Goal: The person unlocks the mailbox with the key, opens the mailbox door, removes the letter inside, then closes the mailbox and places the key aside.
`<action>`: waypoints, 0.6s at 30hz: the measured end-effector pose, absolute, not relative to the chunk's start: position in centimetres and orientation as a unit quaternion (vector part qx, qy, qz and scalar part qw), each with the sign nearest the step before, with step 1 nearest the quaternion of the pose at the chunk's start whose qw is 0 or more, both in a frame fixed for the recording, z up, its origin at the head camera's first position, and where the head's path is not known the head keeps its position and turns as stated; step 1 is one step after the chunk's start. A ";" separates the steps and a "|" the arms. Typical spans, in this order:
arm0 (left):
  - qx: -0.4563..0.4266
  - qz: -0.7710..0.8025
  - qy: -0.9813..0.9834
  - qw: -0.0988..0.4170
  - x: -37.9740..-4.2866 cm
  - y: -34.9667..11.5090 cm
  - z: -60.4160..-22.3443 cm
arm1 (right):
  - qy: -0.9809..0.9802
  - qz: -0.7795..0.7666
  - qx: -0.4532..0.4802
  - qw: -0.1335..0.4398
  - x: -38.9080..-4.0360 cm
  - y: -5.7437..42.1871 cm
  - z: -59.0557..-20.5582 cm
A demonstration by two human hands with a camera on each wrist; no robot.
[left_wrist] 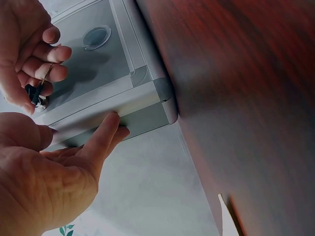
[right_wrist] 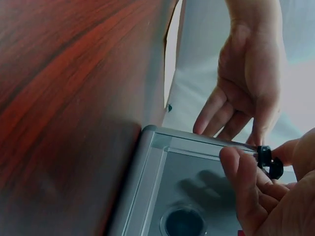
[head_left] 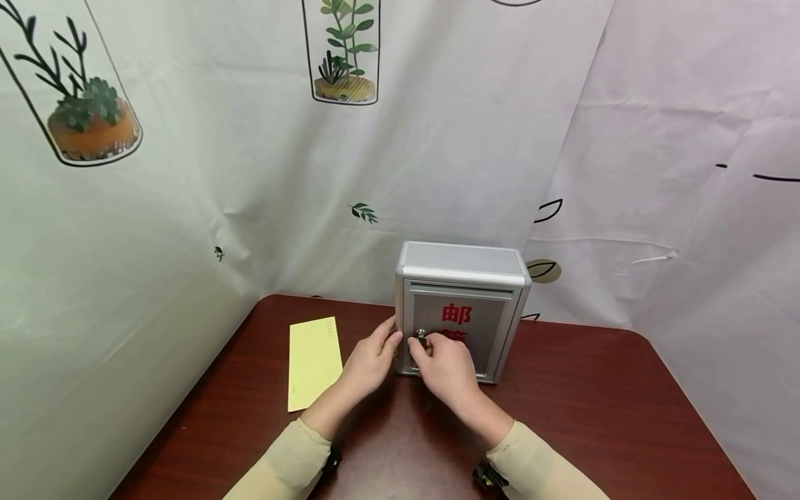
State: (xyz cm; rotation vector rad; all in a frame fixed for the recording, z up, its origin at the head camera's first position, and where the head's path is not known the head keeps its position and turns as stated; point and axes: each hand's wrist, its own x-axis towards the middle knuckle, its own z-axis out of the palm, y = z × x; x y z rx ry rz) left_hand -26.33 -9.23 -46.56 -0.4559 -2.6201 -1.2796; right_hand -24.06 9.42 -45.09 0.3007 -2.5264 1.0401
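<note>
A silver-grey metal mailbox [head_left: 464, 257] with red characters on its front stands upright at the back of the table. My right hand [head_left: 448, 368] is at the left part of its door and pinches a black-headed key [right_wrist: 265, 156] at the lock [head_left: 421, 334]. In the left wrist view, another small metal key [left_wrist: 47, 72] appears to hang by my right fingers. My left hand [head_left: 369, 357] rests against the box's left side, its fingers fairly straight along that side and its thumb near the front edge. How far the key sits in the lock is hidden.
A yellow envelope [head_left: 314, 357] lies flat on the dark red wooden table [head_left: 581, 396], left of my left forearm. White cloth [head_left: 437, 160] with plant prints hangs behind and at both sides. Low on the mailbox door is a round window [left_wrist: 97, 38].
</note>
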 end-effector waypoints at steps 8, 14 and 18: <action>-0.153 -0.433 -0.883 0.093 -26.3 -9.3 -46.4 | -0.910 0.311 0.120 0.245 -24.7 9.6 -45.7; -0.155 -0.436 -0.882 0.092 -26.2 -9.3 -46.4 | -0.917 0.301 0.113 0.235 -23.6 9.4 -44.0; -0.155 -0.435 -0.882 0.095 -26.2 -9.3 -46.4 | -0.919 0.294 0.108 0.238 -23.5 9.4 -44.0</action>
